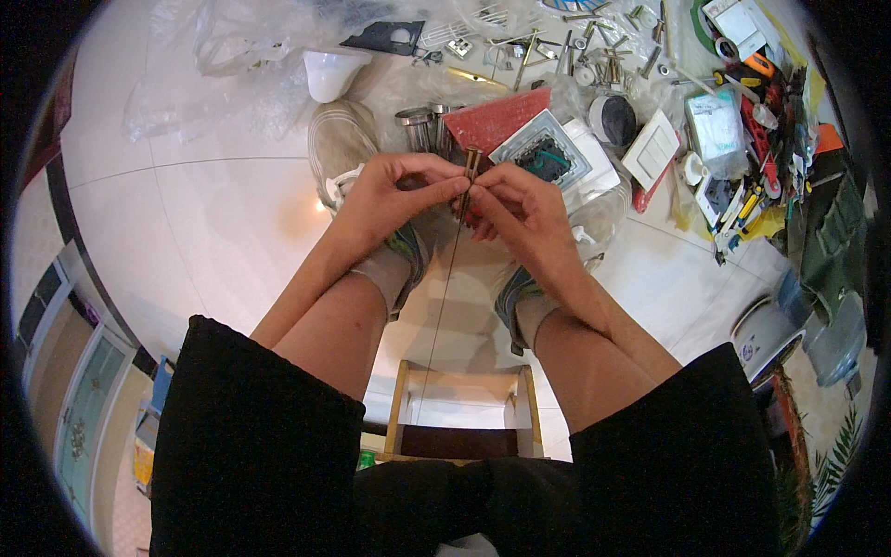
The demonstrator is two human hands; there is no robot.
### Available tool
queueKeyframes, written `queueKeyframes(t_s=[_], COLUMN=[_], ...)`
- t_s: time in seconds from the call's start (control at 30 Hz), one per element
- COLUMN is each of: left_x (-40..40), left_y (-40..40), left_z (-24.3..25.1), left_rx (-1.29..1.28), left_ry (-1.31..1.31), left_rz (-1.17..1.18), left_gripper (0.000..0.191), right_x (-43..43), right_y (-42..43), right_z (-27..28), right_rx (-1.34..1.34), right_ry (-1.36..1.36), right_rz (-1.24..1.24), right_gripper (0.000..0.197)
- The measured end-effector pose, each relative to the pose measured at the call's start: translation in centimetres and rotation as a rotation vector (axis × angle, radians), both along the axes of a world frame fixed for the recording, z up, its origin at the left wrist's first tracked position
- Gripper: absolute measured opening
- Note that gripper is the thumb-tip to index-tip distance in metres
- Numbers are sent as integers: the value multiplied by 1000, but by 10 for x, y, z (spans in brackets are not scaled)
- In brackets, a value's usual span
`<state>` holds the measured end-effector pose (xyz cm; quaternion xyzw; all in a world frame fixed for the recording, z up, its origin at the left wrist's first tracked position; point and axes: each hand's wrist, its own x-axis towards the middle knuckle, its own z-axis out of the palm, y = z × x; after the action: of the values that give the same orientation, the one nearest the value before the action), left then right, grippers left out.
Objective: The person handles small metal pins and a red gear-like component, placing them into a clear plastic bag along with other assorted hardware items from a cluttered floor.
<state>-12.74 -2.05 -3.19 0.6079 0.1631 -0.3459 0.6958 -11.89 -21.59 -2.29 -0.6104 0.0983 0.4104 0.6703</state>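
Between my fingertips are a few long brass-coloured screws (pixel 472 159), held close together and roughly upright in the picture. My left hand (pixel 418 182) pinches them from the left with thumb and forefinger. From the right, my right hand (pixel 521 202) pinches them too; something red shows below its curled fingers, mostly hidden. Just beyond the hands lie a red plate (pixel 500 118) in clear plastic, a square metal floor drain or cover (pixel 550 154) and metal cylinders (pixel 416 125). More loose screws and bolts (pixel 605 59) are scattered at the top right.
My shoes flank the hands on the tiled floor. A white cup-shaped part (pixel 334 73) and plastic bags (pixel 240 42) lie at the upper left. White switch plates (pixel 651 150), a tape roll (pixel 612 120), pliers (pixel 731 226) and other tools crowd the right. A wooden stool (pixel 530 411) is below.
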Motion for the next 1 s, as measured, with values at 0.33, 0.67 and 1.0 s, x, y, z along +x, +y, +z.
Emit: queueKeyframes(t_s=[0.33,0.67,1.0], left_x=[-2,-1,4], left_y=[-5,-2,0], left_z=[-2,0,4], left_rx=[7,66,60], left_ry=[-97,-161,-63], left_rz=[-43,-46,-2], left_gripper=[15,13,11], right_x=[-9,-3,5], right_y=[-8,-5,1], right_z=[-3,0,-1], right_rx=[-55,-192,-226], right_ry=[-238,-341,-435], right_rz=[40,102,93], right_gripper=[7,9,8])
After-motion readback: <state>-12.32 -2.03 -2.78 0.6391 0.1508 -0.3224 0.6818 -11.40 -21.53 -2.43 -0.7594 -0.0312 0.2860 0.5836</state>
